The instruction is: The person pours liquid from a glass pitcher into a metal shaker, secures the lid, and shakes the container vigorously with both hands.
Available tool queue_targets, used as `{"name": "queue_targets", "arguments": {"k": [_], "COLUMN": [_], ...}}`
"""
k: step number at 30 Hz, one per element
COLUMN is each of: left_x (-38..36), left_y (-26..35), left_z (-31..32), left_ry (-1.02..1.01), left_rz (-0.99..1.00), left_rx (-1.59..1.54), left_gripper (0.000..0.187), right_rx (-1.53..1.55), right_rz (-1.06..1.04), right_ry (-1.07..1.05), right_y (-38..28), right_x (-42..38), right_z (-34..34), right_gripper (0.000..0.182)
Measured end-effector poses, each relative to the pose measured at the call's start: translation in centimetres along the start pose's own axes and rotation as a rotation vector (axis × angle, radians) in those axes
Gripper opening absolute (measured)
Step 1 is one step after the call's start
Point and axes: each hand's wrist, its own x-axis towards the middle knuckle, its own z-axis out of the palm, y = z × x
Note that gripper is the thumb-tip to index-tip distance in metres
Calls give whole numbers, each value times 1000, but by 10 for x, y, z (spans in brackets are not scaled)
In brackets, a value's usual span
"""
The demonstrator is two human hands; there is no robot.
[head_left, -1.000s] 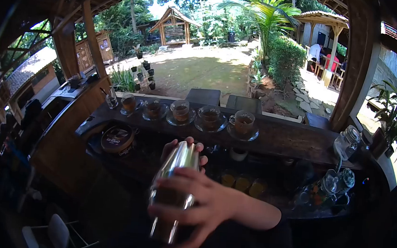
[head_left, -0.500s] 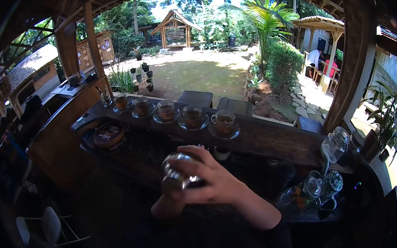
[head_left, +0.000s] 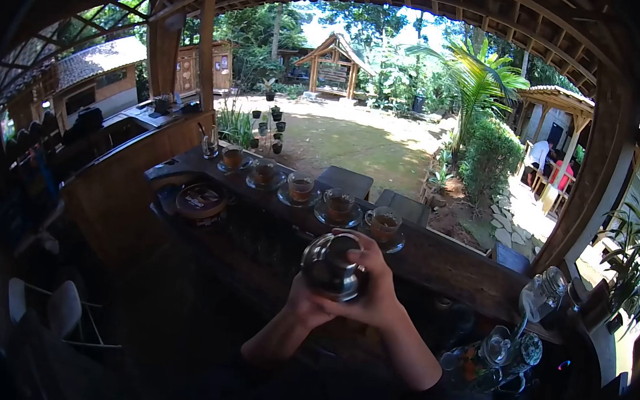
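A shiny metal cocktail shaker [head_left: 329, 270] is held in front of my body, its rounded top turned up towards the camera. My right hand [head_left: 375, 283] is wrapped round its right side and over the top. From below and the left, my left hand [head_left: 307, 304] closes on its lower part; those fingers are partly hidden. Just beyond the shaker, a glass cup of brownish drink [head_left: 384, 224] stands on a saucer at the near end of a row. Several similar cups, such as this one [head_left: 300, 189], line the wooden counter.
A dark wooden counter ledge [head_left: 450, 267] runs across the front. On the right stand a glass jar [head_left: 542, 293] and a cluster of glassware [head_left: 498, 348]. A round dark box [head_left: 201, 200] lies at the left. Stools [head_left: 344, 179] stand beyond; two people sit under a far shelter.
The shaker has tilted, and its rounded top now faces me. My hands have shifted round it, with the left showing more. The whole view has swung, moving the surroundings right and down.
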Motion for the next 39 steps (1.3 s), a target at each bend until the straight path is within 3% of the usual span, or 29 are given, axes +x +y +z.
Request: {"name": "queue_targets", "arguments": {"k": [1, 2, 3, 5, 7, 9, 11, 12, 13, 15, 17, 19, 20, 21, 22, 23, 24, 26, 27, 29, 30, 32, 33, 35, 36, 37, 38, 39], "left_x": [-1, -3, -7, -12, -10, -9, -20, -26, -33, -23, -38, -26, -30, -31, -31, -33, -37, -50, -46, -43, -45, -48, -43, -39, -36, -33, -40, -38], "left_y": [-1, -6, 2, 17, 32, 43, 54, 51, 49, 66, 75, 101, 102, 108, 119, 130, 135, 135, 136, 146, 147, 161, 172, 174, 181, 188, 178, 179], "left_z": [12, 31, 34, 57, 55, 50, 35, 17, -2, 0, 55, 53, 68, 73, 68, 59, 51, 16, 13, 4, 16, 64, 57, 70, 65, 55, 55, 38], "left_ry": [89, 176, 196, 72, -253, -309, 108, 244, 431, 189, 342, -197, -262, -338, -282, -227, -25, 541, 459, 365, 208, 154, -116, -298, -248, -151, -32, 98], "left_rz": [20, 187, 188, 26, 39, 35, -21, 178, 342, 182, 112, -56, 25, 84, 65, 49, 13, 342, 247, 145, -42, -104, -102, 0, -21, -67, 26, 59], "left_rx": [53, 182, 120, 111, 267, 309, 95, 324, 576, 316, -125, 157, 228, 342, 313, 284, 139, 371, 288, 207, -141, 91, 152, 216, 198, 162, -58, -41], "left_gripper": [40, 43, 40, 39, 41, 40, 42, 45, 48, 48, 47, 46, 42, 40, 41, 42, 42, 37, 34, 32, 33, 37, 41, 42, 43, 39, 36, 31], "right_rx": [61, 108, 57, 46, -252, -117, 76, 37, 35, 20, 65, -30, -112, -111, -110, -11, 92, -42, 65, 30, -14, -69, -81, -222, -140, -134, -131, -146], "right_rz": [165, -31, -213, -567, -666, -561, -462, -369, -104, -91, -143, -376, -547, -561, -576, -539, -509, -280, 6, 127, -70, -332, -404, -659, -421, -473, -523, -297], "right_ry": [82, 36, -20, -99, -263, -210, -81, -83, 6, 88, -111, -274, -320, -331, -342, -219, -95, -121, 39, 164, 73, -86, -151, -159, -213, -127, -39, -112], "right_y": [3, 0, -18, -53, -83, -71, -41, -11, -1, 19, -24, -55, -62, -59, -56, -38, -21, 27, 34, 27, 18, -6, -16, -29, -26, -6, 14, 40], "right_x": [-1, 9, 24, 36, 25, 24, 36, 34, 35, 33, 49, 57, 60, 65, 69, 71, 73, 72, 73, 81, 88, 93, 94, 94, 85, 94, 103, 88], "right_z": [1, -2, 1, 19, 32, 43, 54, 53, 61, 72, 74, 84, 91, 95, 99, 110, 121, 125, 136, 143, 142, 145, 149, 162, 160, 160, 159, 156], "right_gripper": [82, 86, 83, 49, 37, 37, 44, 47, 53, 56, 42, 33, 30, 32, 37, 29, 32, 63, 64, 57, 53, 40, 33, 27, 24, 32, 43, 56]}}
